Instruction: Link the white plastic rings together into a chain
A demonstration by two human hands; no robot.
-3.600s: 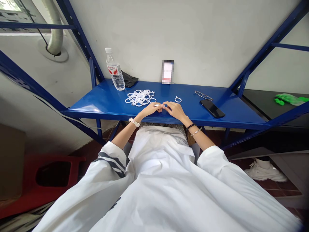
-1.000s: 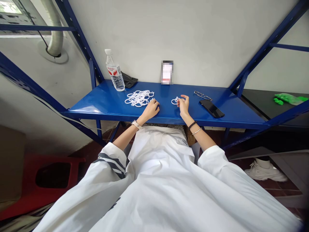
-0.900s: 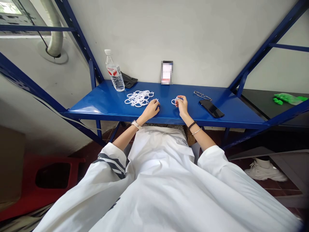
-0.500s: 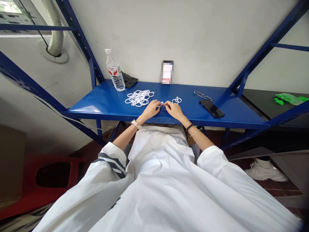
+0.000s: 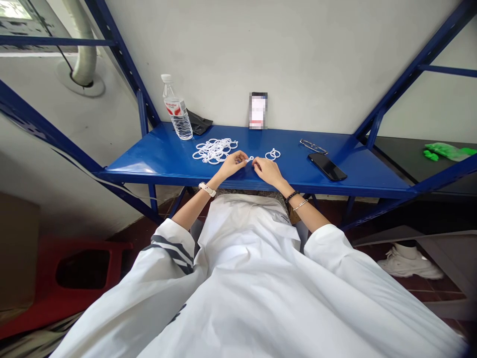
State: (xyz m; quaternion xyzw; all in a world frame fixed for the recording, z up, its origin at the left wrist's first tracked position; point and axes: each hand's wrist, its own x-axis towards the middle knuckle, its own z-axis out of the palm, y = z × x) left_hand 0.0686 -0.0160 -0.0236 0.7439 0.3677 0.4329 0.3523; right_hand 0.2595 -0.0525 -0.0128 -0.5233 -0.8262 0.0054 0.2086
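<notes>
My left hand (image 5: 233, 165) pinches a white plastic ring (image 5: 250, 159); its small eyelet end pokes out past the fingertips and the rest is hidden by the hand. Close beside that end is my right hand (image 5: 269, 170), its fingers curled together. Whether anything lies between those fingertips I cannot make out. A tangled pile of white rings (image 5: 214, 150) with small eyelets lies just beyond my left hand. A smaller group of white rings (image 5: 273, 154) rests behind my right hand.
On the blue table (image 5: 149, 161) stand a water bottle (image 5: 178, 112) and, against the wall, a phone (image 5: 258, 111) with a blurred screen. A black pouch (image 5: 200, 123) sits behind the bottle. Glasses (image 5: 313, 146) and a black phone (image 5: 327, 166) lie to the right.
My left hand has shifted slightly left and turned, so the ring's eyelet end shows more clearly. My right hand has barely moved. The ring piles stay put.
</notes>
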